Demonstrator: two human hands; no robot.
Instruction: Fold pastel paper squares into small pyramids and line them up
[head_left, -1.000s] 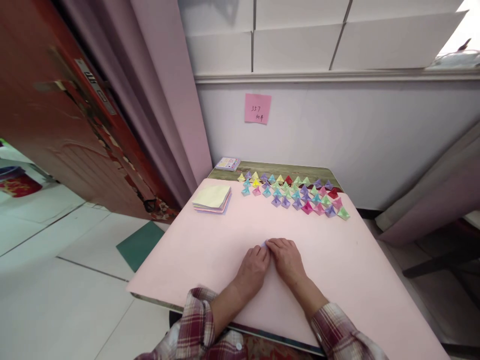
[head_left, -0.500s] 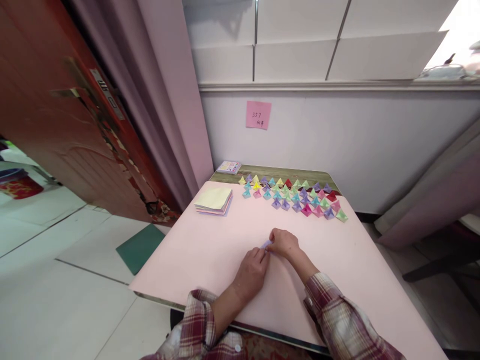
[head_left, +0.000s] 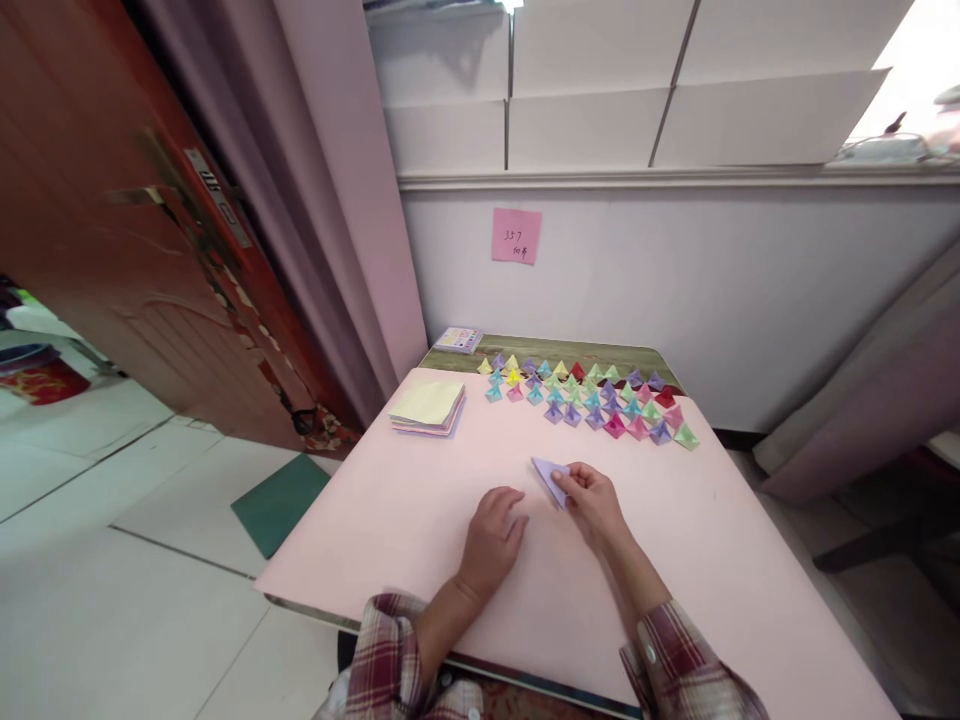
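Observation:
Between the thumb and fingers of my right hand (head_left: 594, 500) is a folded purple paper triangle (head_left: 552, 480), held a little above the pink table cover. My left hand (head_left: 492, 535) is to the left of it, thumb and fingers parted, holding nothing and apart from the paper. Beyond both hands, several rows of small folded paper pyramids (head_left: 592, 400) in purple, blue, green, yellow, pink and red stand on the table. A stack of square paper sheets (head_left: 428, 405), pale yellow on top, lies at the back left.
The pink-covered table (head_left: 420, 510) reaches a wall bearing a pink note (head_left: 516, 236). A printed packet (head_left: 459, 340) lies in the far left corner. On the floor at left is a green sheet (head_left: 280, 505), near a red wooden door (head_left: 172, 250) and purple curtain (head_left: 337, 190).
My left hand has let go of the purple paper and opened. The right hand has lifted the paper and moved slightly right, so its triangular shape now shows.

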